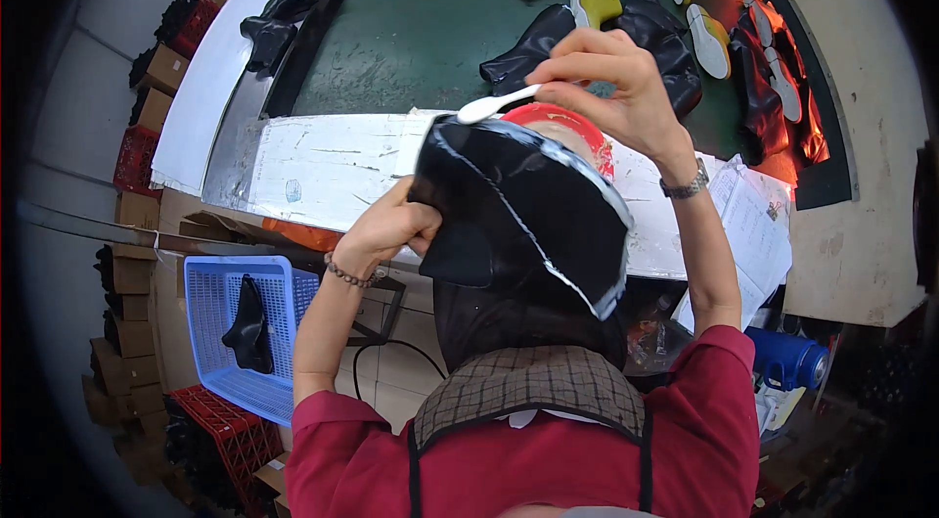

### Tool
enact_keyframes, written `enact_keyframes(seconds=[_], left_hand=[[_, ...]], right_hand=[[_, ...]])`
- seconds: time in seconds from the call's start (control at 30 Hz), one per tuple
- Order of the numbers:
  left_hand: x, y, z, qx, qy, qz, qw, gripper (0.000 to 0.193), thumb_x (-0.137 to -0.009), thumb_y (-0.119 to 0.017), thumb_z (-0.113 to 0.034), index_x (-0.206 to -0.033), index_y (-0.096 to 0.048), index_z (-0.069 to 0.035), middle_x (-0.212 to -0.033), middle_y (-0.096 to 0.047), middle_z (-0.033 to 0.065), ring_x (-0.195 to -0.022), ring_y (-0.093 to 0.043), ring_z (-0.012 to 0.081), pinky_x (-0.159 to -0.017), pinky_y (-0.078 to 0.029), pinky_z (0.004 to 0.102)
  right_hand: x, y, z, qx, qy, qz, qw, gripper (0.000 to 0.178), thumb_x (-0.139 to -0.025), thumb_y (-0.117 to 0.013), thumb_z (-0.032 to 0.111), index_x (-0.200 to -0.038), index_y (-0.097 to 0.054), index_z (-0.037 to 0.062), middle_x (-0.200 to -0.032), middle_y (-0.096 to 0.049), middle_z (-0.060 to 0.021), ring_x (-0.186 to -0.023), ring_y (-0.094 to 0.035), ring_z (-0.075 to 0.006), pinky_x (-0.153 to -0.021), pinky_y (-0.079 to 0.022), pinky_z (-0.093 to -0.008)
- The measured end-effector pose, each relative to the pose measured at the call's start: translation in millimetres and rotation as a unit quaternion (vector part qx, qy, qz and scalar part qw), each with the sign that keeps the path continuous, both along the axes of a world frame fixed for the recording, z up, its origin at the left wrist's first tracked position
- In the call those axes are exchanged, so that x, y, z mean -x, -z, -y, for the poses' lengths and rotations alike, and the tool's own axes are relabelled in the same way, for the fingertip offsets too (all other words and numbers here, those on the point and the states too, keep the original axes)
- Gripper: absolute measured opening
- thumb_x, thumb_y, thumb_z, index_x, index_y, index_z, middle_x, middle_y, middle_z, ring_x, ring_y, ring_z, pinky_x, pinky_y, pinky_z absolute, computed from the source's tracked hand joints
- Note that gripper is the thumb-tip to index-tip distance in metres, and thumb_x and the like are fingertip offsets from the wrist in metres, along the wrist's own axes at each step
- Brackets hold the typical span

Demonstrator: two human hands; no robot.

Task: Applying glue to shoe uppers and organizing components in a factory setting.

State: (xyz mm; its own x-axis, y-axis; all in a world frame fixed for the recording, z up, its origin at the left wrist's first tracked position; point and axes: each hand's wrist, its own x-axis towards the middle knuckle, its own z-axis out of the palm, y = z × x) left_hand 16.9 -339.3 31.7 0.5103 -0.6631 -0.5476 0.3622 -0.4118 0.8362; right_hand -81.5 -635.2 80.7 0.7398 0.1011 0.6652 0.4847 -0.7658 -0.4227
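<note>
My left hand (386,225) is closed on the left edge of a black boot upper (528,215), holding it up in front of me. White paste, looking like glue, coats its top and right rim, and a thin white line runs down across it. In my right hand (621,92), thumb and fingers pinch a slim white toothbrush-like tool (494,105). Its broad rounded end lies over the upper left corner of the upper; the other end is mostly hidden by my fingers. Partly covered behind the upper is a red bowl (597,141) with pale contents.
Beyond the white worktop (323,166) runs a green belt (411,29) with black boots (523,53) and yellow-green shoe lasts (595,4). A red-lit area glows at right, beside papers (743,215). At lower left a blue basket (210,322) holds a black boot piece (249,327).
</note>
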Motion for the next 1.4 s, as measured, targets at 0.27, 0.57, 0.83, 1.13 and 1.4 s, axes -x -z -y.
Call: enact_keyframes(seconds=[0.27,0.57,0.83,1.13,1.4], left_hand=[[5.1,9.8,6.3,0.166,-0.165,0.541,0.807,0.039,-0.082,-0.05,0.015,-0.117,-0.062,0.003,-0.111,-0.069,0.0144,-0.104,-0.065,0.0215,-0.091,-0.049,0.0294],[-5.3,20.9,39.3,0.13,-0.22,0.733,0.631,0.029,-0.086,-0.06,-0.007,-0.114,-0.068,-0.005,-0.118,-0.069,0.0166,-0.109,-0.064,0.0352,-0.096,-0.048,0.0403],[-89.3,79.7,40.0,0.205,-0.33,0.222,0.894,0.017,-0.077,-0.051,0.009,-0.09,-0.059,0.003,-0.077,-0.061,0.0079,-0.066,-0.059,0.0232,-0.057,-0.05,0.0323],[-186.8,121.2,109.1,0.185,-0.38,-0.01,0.906,0.022,-0.067,-0.05,0.011,-0.084,-0.056,-0.002,-0.074,-0.054,0.0086,-0.058,-0.054,0.0231,-0.047,-0.049,0.0345],[-238.9,137.8,100.0,0.005,-0.289,0.667,0.686,0.032,-0.074,-0.057,0.009,-0.096,-0.068,-0.012,-0.099,-0.069,0.0114,-0.096,-0.065,0.0334,-0.084,-0.052,0.0415]], right_hand=[[50.9,16.2,-25.1,-0.181,0.134,-0.008,0.974,0.02,-0.086,-0.073,0.0,-0.106,-0.076,0.0029,-0.088,-0.065,-0.0042,-0.07,-0.058,-0.0074,-0.056,-0.042,-0.0209],[52.3,26.2,-67.2,-0.099,0.144,0.037,0.984,0.017,-0.08,-0.078,0.005,-0.097,-0.076,0.0058,-0.085,-0.066,-0.0053,-0.068,-0.065,-0.0178,-0.057,-0.051,-0.0281],[58.0,102.7,-6.9,-0.382,0.238,-0.033,0.892,0.016,-0.1,-0.062,0.015,-0.104,-0.067,0.0005,-0.08,-0.06,-0.0002,-0.057,-0.049,-0.0035,-0.048,-0.038,-0.0212],[90.5,230.2,28.8,-0.503,0.337,-0.088,0.791,0.019,-0.105,-0.054,0.023,-0.101,-0.058,0.0042,-0.068,-0.05,0.0034,-0.047,-0.038,-0.0019,-0.04,-0.028,-0.0196],[79.5,220.6,20.0,-0.551,0.334,-0.099,0.759,0.017,-0.104,-0.054,0.022,-0.103,-0.059,0.0049,-0.068,-0.048,0.0048,-0.049,-0.037,-0.001,-0.041,-0.028,-0.0181]])
